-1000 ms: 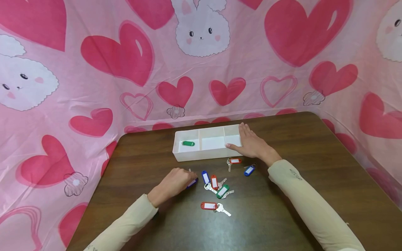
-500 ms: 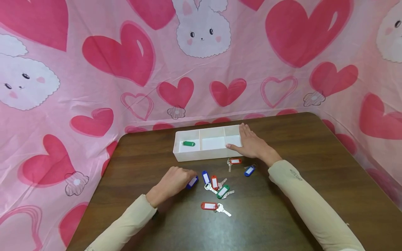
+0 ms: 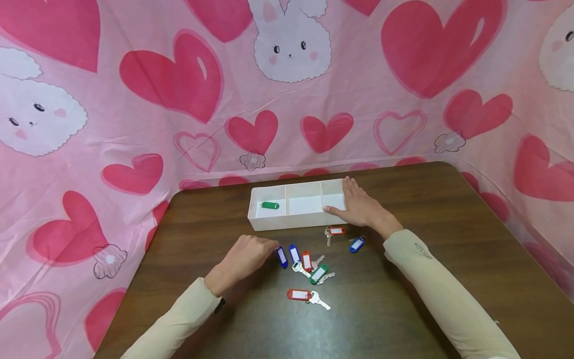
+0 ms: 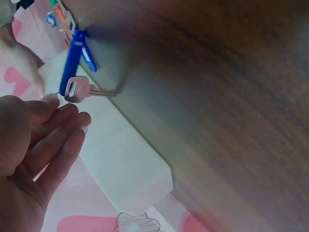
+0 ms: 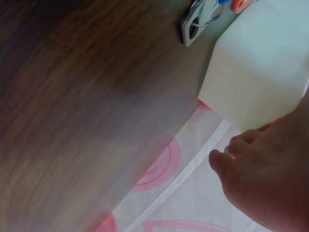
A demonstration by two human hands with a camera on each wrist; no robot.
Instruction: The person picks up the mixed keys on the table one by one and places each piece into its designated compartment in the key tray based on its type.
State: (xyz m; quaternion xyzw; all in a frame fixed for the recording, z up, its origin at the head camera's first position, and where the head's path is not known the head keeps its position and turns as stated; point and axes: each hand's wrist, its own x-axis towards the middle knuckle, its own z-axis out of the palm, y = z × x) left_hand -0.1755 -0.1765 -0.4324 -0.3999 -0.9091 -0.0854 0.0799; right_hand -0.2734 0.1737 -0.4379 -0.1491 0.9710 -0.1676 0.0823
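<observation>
My left hand (image 3: 245, 255) pinches the ring of a blue key tag (image 3: 282, 257) between thumb and fingertips. In the left wrist view, that tag and its silver key (image 4: 80, 90) stick out from the fingertips. My right hand (image 3: 360, 205) rests with straight fingers over the right end of a white three-compartment tray (image 3: 287, 222), thumb at the front rim. A green key tag (image 3: 270, 205) lies in the tray's left compartment. Just right of the held tag lie another blue tag (image 3: 294, 253), a red tag (image 3: 307, 261) and a green tag (image 3: 319, 274), with keys.
Closer to me lies a red tag (image 3: 298, 294) with its key (image 3: 319, 300). Before the tray's right part are a red tag (image 3: 337, 231) and a blue tag (image 3: 357, 244). A pink heart-print cloth (image 3: 287, 99) hangs behind the wooden table (image 3: 403, 319).
My left hand has drawn slightly back to the left, and the blue tag pinched in it has swung from partly hidden to hanging in plain sight. The right hand stays on the tray.
</observation>
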